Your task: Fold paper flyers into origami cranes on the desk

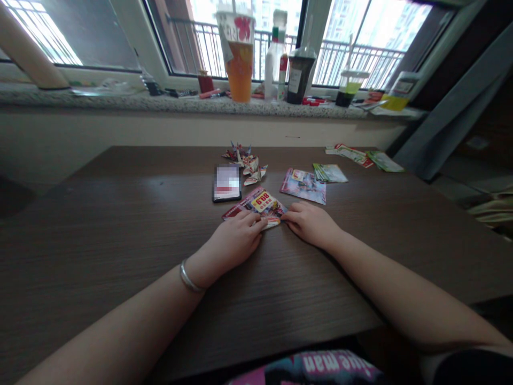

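A printed paper sheet (256, 202), purple with a yellow price patch, lies on the brown table with its near edge folded over. My left hand (240, 235) rests on its near left side, fingers pressed down on the paper. At the right corner, my right hand (310, 222) pinches the edge between thumb and fingers. Just beyond the sheet is a phone (227, 183) with a blurred screen. Several folded paper figures (248, 163) are grouped behind the phone. To the right is a flat printed paper square (303, 185), with a stack of green-white papers (331, 172) touching its far corner.
More printed paper strips (352, 154) lie at the table's far right. On the stone windowsill (168, 104) stand a large cup of orange drink (240, 69), a clear bottle (274, 69), a dark cup (300, 75) and pens. The table's near edge runs close to my body.
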### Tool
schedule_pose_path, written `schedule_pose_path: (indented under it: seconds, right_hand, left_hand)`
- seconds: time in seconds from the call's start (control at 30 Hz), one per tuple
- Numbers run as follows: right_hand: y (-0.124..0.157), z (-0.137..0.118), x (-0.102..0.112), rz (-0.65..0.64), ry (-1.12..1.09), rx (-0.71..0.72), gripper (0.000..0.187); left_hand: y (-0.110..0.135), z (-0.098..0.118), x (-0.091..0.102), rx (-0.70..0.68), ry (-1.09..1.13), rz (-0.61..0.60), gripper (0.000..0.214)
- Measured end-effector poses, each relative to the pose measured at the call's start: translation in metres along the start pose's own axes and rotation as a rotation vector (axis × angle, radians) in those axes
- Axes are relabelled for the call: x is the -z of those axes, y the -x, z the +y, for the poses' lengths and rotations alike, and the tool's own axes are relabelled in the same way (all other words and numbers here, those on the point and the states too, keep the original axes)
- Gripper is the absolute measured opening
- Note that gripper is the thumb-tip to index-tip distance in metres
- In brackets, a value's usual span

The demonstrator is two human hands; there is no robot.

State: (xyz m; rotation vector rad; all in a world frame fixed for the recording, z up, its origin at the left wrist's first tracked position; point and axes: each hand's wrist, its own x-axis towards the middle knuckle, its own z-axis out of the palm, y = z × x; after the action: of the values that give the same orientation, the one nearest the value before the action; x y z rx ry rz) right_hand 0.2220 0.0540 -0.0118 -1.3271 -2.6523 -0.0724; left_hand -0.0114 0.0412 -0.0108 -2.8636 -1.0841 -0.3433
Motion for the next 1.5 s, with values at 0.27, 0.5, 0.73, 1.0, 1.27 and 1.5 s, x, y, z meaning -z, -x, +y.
schedule_pose_path:
  seconds: [0.27,0.5,0.73,1.0,1.27,1.5]
  right_hand:
    - [-0.0005,-0.0051,0.0047,-0.026,0.041,-0.038,0.025]
    - [-0.0008,-0.0061,0.0051,-0.013,0.055,-0.025,0.024]
    - [-0.0008,-0.0055,0.0051,-0.001,0.102,-0.015,0.024]
    - [-0.0009,-0.0053,0.0065,-0.013,0.102,-0.025,0.024]
    - [-0.0007,-0.0055,0.0065,-0.030,0.074,-0.044,0.024]
    - [0.0003,-0.0026,0.0035,0.014,0.005,-0.085,0.024]
  left_hand:
    - [-0.0011,-0.0004,0.0000,-0.014,0.041,0.036,0.033]
    - [-0.0028,0.0020,0.0026,-0.012,-0.029,-0.007,0.031]
    - [-0.0031,0.0033,-0.0011,-0.011,-0.076,-0.026,0.035]
    - [-0.0034,0.0064,0.0005,0.004,-0.083,-0.054,0.037]
    - [-0.0033,0.0061,-0.0001,0.016,-0.089,-0.055,0.037]
    - [-0.0041,0.0078,-0.0003,-0.011,-0.120,-0.031,0.037]
